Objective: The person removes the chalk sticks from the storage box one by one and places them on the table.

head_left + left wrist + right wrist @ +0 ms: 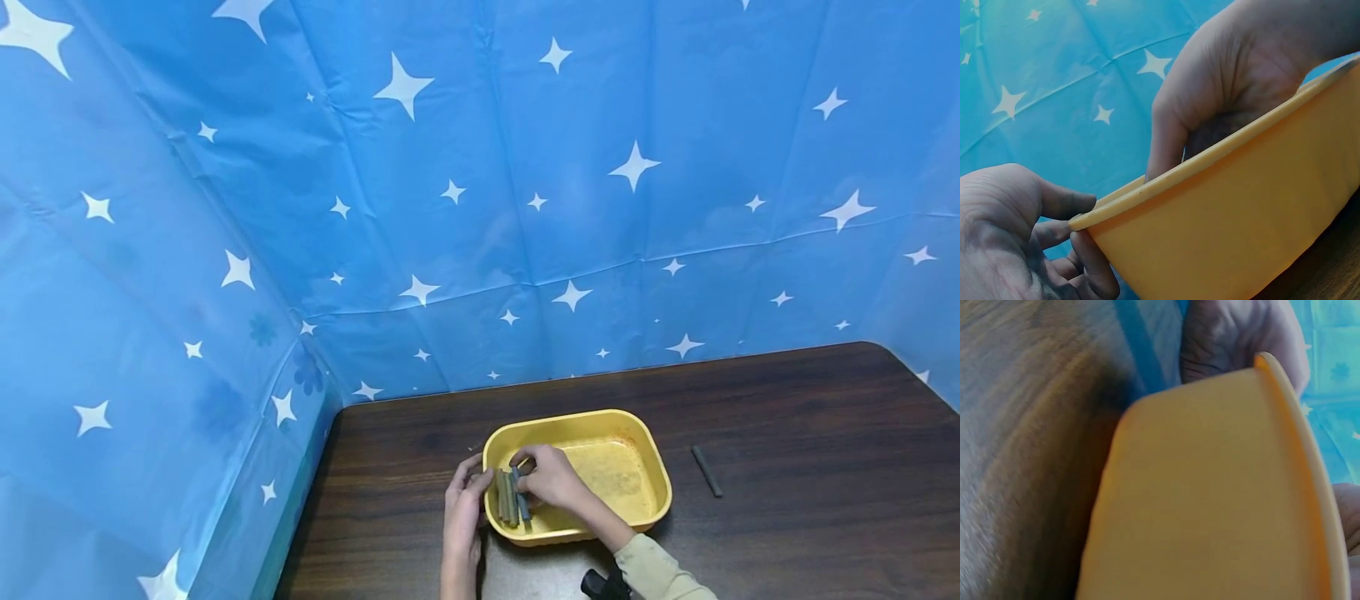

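A yellow plastic basin [652,467] with a raised rim stands on the dark wooden table. My left hand [462,512] pinches its left rim, the thumb above and the fingers below, as the left wrist view shows. Inside, at the basin's left end, several olive-brown sticks [507,500] lie side by side. My right hand [551,477] reaches over the near wall and pinches a dark grey stick [523,505] beside them. In both wrist views the basin wall hides the right fingertips and the sticks.
One dark stick [707,472] lies on the table [810,450] to the right of the basin. A black object [603,585] is near my right forearm at the bottom edge. Blue star-patterned sheeting [480,208] covers the walls behind and to the left.
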Tool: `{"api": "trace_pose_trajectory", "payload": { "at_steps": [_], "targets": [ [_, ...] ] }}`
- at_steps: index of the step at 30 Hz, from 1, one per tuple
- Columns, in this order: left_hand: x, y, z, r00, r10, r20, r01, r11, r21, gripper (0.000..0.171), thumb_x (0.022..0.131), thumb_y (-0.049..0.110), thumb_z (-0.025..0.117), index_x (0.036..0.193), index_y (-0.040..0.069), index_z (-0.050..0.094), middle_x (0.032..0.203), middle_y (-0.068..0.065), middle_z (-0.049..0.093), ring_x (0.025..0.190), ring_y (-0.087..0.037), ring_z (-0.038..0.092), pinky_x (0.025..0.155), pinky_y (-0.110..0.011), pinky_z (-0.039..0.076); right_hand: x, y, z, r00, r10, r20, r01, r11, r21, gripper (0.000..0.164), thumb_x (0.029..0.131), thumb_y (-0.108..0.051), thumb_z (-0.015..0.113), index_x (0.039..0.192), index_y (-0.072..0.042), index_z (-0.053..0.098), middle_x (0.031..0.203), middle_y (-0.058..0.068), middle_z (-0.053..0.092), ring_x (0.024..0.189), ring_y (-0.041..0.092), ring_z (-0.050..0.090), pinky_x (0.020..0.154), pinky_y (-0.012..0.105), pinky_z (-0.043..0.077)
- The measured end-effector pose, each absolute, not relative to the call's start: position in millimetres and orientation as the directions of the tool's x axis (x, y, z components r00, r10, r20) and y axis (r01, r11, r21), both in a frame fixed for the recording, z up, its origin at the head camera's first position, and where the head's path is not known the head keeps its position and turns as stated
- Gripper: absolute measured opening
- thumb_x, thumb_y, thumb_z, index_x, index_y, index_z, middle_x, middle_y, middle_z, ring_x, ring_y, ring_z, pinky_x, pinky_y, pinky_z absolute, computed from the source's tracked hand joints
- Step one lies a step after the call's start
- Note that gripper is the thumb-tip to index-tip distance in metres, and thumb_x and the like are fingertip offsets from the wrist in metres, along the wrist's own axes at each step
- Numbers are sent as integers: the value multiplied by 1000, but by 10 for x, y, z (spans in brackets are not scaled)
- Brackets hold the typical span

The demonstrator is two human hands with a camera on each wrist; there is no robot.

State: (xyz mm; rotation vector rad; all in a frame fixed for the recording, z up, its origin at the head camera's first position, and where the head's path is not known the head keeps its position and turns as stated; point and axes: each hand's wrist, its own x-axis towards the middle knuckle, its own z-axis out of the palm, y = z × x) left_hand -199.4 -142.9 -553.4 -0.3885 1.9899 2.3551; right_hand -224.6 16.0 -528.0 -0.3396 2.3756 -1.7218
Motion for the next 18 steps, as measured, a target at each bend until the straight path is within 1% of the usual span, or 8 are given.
{"api": "trace_pose_trajectory", "payload": {
  "at_steps": [3,6,9,14,18],
  "targets": [
    [-1999,-1440,-5542,-968,-129,-214,-189,-181,965,43,103,14,60,141,-4,53,95,-6,67,74,-16,69,61,-30,59,-2252,200,-5231,-954,-296,-48,-26,242,-970,28,78,13,69,106,14,67,83,15,69,64,21,67,55,39,61],
    [-2006,-1439,-5547,-969,-127,-213,-189,-184,965,44,103,15,60,142,-5,53,96,-6,67,75,-16,69,61,-30,60,-2263,248,-5188,-952,-301,-48,-19,217,-976,29,80,13,69,109,15,66,86,15,69,69,22,68,58,41,62],
    [-2002,-1431,-5544,-968,-130,-213,-187,-187,965,44,102,15,61,141,-5,53,96,-6,67,75,-16,69,61,-30,60,-2275,300,-5155,-951,-305,-53,-7,193,-981,31,81,13,69,111,16,66,90,18,69,73,22,68,61,44,63],
    [-1992,-1425,-5531,-967,-139,-213,-185,-189,964,44,102,15,62,141,-4,53,95,-6,66,74,-15,68,60,-30,59,-2300,376,-5083,-948,-313,-57,4,167,-986,35,83,12,69,117,17,64,95,20,68,74,20,66,65,46,63],
    [-2001,-1428,-5539,-966,-139,-219,-193,-180,965,45,102,15,62,142,-4,52,94,-5,67,74,-15,68,60,-29,59,-2311,438,-5017,-945,-325,-47,-4,156,-988,37,85,11,69,120,18,63,100,25,67,78,22,67,67,47,63]
  ]
}}
